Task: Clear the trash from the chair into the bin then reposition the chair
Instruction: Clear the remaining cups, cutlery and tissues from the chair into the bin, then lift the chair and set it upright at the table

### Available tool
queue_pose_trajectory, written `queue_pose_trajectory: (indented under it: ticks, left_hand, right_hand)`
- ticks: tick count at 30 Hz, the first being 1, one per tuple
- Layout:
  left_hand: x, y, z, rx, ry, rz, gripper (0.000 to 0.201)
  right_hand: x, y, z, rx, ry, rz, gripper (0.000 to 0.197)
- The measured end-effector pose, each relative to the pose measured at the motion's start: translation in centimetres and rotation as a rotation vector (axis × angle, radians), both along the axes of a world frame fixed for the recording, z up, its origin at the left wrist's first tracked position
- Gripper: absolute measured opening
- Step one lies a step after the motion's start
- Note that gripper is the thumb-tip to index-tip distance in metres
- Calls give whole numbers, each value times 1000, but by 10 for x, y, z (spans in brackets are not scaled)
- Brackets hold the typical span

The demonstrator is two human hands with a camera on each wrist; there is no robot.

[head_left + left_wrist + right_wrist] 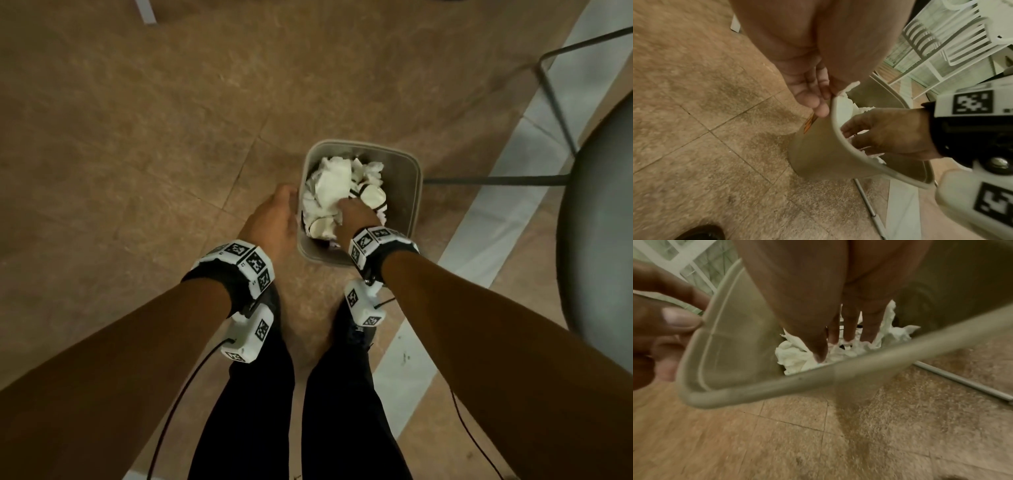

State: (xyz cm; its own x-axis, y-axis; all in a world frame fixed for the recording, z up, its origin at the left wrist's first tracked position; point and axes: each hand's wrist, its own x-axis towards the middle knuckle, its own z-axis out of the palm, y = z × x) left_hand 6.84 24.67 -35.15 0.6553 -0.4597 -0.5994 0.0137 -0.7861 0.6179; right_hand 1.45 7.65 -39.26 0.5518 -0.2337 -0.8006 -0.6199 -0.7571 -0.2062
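The grey bin (363,144) stands on the tiled floor just in front of my feet, holding crumpled white paper trash (330,185). My right hand (356,216) reaches inside it, its straight fingers (846,331) pressing down on the paper (795,356). My left hand (274,219) holds the bin's left rim (838,134), with the fingers (812,97) down the outer wall and the thumb (680,319) at the rim (777,384). The chair's dark seat (596,222) is at the right edge, and nothing shows on the part in view.
The chair's thin metal legs (555,92) and a floor bar (493,180) run just right of the bin. A pale floor strip (496,222) crosses diagonally under the chair. A white slatted rack (941,40) stands beyond the bin. Brown tiled floor spreads to the left.
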Motion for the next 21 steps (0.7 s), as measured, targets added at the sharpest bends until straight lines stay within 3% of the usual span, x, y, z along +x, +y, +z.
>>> queue_pose_trajectory:
  ticks: [7, 11, 14, 16, 18, 21]
  left_hand:
    - [-8, 5, -8, -2, -31, 42, 37]
    - [-11, 13, 10, 32, -26, 9, 41]
    - [-16, 37, 41, 111, 32, 4, 45]
    - [-24, 58, 69, 191, 55, -17, 36]
    - [-36, 80, 107, 252, 92, -18, 28]
    - [-60, 117, 171, 329, 142, -46, 33]
  right_hand:
    - [-4, -6, -23, 17, 49, 25, 62]
    - [-5, -12, -1, 24, 46, 37, 63]
    - [-9, -20, 50, -11, -105, -38, 53]
    - [-18, -25, 97, -23, -180, -100, 45]
    - [-34, -32, 148, 11, -195, -154, 39]
    - [-71, -43, 224, 74, -132, -190, 30]
